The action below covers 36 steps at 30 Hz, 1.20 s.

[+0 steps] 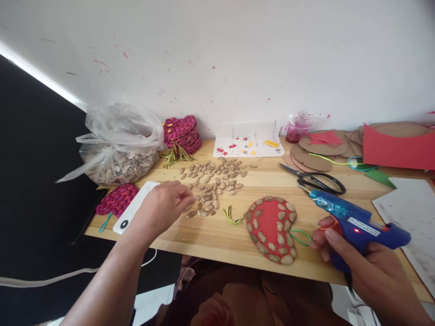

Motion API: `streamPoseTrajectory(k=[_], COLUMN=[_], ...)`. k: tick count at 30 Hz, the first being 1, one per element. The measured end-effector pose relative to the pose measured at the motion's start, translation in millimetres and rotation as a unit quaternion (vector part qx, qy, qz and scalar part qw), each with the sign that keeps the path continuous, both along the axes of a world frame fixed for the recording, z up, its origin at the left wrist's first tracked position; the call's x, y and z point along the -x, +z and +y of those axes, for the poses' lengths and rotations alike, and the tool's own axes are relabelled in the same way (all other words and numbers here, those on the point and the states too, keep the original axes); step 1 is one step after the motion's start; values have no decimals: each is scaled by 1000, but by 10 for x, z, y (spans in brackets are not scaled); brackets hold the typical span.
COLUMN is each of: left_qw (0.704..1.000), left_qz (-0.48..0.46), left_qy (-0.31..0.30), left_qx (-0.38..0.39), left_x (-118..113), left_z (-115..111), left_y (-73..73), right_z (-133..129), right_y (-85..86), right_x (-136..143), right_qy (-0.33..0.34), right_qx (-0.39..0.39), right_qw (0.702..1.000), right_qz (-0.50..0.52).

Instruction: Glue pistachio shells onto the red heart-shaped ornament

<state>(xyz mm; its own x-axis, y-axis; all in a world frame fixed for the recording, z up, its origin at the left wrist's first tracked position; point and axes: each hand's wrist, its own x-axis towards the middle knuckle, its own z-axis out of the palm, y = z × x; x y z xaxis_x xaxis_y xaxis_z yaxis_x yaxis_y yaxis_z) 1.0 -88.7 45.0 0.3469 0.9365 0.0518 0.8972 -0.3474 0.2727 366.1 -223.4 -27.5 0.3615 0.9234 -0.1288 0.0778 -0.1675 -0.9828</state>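
Note:
My right hand (370, 267) is wrapped round the handle of a blue hot glue gun (360, 222), with a finger at its orange trigger and a small red light lit. The nozzle points up and left, over the table. My left hand (163, 206) is beside the loose tan nut shells (207, 201), fingers curled together; what they hold, if anything, is hidden. Between the hands lies a red heart-shaped piece (270, 219), edged with nut shells and partly lined with a second row. It has a green loop (301, 236) and a yellow-green tassel (233, 217).
Black scissors (314, 179) lie behind the glue gun. Cardboard pieces (309, 158) and red sheets (397, 147) are at the right. A plastic bag of shells (118, 156), purple decorated pieces (183, 133) and a white power bank (136, 206) occupy the left. A plastic cup (295, 129) stands by the wall.

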Motion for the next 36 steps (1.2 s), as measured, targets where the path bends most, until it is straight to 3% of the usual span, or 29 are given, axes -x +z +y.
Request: streamPoseTrajectory(k=[5,11,21,26,31,34,36], left_qw=[998,995,994,997,998,995,992], left_qz=[7,75,86,61,-56,-65,-56], left_qy=[-15,-23,-49,-33,4,-50,-91], left_qx=[-55,-66,-41,-38,23,59,69], left_x=[-230,-421,-475,-467,-697,-987,-1197], left_z=[488,970,1156,1093,664,328,150], left_y=[39,-140,-324,-240,-44,19,24], right_z=[7,18,11,17,17,21,22], right_y=[22,5,25,91,140,124,111], right_x=[9,-20,-25,43,137,123,99], right_qy=[-2,4,-8,-11,-37,11,9], right_qx=[16,16,42,36,21,-7,-17], right_qw=[1000,1000,999,999,998,997,997], right_qz=[5,-25,-9,8,44,73,77])
